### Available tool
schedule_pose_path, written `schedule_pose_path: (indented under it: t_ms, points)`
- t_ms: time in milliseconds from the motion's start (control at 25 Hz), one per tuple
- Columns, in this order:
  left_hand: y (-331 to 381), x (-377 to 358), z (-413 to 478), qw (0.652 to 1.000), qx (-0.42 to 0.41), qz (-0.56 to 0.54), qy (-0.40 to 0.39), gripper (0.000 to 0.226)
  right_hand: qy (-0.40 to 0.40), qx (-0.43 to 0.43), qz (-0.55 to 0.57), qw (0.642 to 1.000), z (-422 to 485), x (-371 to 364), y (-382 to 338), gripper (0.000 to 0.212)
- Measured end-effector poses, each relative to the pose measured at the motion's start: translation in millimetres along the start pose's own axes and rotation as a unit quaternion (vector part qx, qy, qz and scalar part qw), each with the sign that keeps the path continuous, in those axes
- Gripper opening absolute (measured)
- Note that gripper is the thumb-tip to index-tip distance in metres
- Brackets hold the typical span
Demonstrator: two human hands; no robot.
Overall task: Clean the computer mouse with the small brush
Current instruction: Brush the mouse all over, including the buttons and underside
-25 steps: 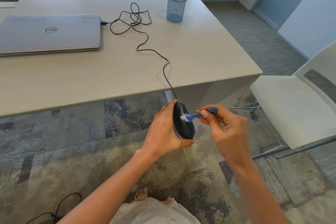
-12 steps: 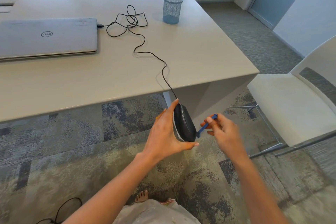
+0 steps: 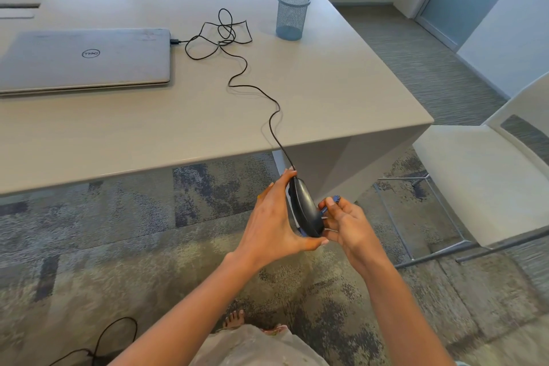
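The broad, pale wood-grain worktop filled the upper part of the view, with patterned grey carpet below its front edge and a white chair with a metal frame off to the right. On the worktop lay a closed silver laptop at the left and a blue mesh pen cup nearer the far corner, well apart from it. A thin black cable ran from the laptop's side in loose loops across the worktop and over its front edge. It ended at the dark, rounded plastic computer mouse, which was held in the air below that edge, tipped on its side. The left hand was wrapped around the mouse, fingers along its far side and thumb under its lower end. The right hand was closed in a pinch on the small blue plastic brush, whose handle end showed above the fingers while its bristle end was hidden behind the mouse body, so contact there could not be confirmed. Judging by this, the cleaning was under way rather than finished: one hidden face seemed to be getting attention, while the visible back of the mouse, the buttons and the seams may remain. No dust was clear enough to judge how much was left.
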State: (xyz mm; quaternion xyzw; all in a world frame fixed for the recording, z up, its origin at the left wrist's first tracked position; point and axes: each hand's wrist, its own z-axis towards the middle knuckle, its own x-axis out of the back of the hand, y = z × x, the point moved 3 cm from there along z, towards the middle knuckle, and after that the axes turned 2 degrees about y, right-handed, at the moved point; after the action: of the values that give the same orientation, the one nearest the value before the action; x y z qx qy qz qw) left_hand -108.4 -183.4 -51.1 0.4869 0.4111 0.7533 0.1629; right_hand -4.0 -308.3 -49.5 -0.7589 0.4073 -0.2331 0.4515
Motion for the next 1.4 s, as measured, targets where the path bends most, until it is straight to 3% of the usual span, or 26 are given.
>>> schedule_pose_path:
  t_ms: [400, 720, 1160, 1400]
  points:
    - [0.0, 2.8, 1.6, 1.000, -0.007, -0.012, -0.005, 0.130, 0.025, 0.000, 0.025, 0.999, -3.3, -0.5, 2.8, 0.026]
    - [-3.9, 8.3, 2.4, 0.999, 0.044, 0.004, -0.023, 0.123, 0.043, 0.007, 0.062, 0.997, -4.4, 3.2, 6.0, 0.024]
    - [-2.0, 14.3, 4.5, 0.998, 0.036, 0.043, -0.029, 0.128, 0.005, -0.026, 0.131, 0.991, -6.4, -2.8, 9.9, 0.024]
    - [-3.8, 15.7, 4.2, 0.998, 0.037, 0.044, -0.026, 0.127, -0.046, -0.018, 0.069, 0.996, -6.1, -5.8, 9.2, 0.026]
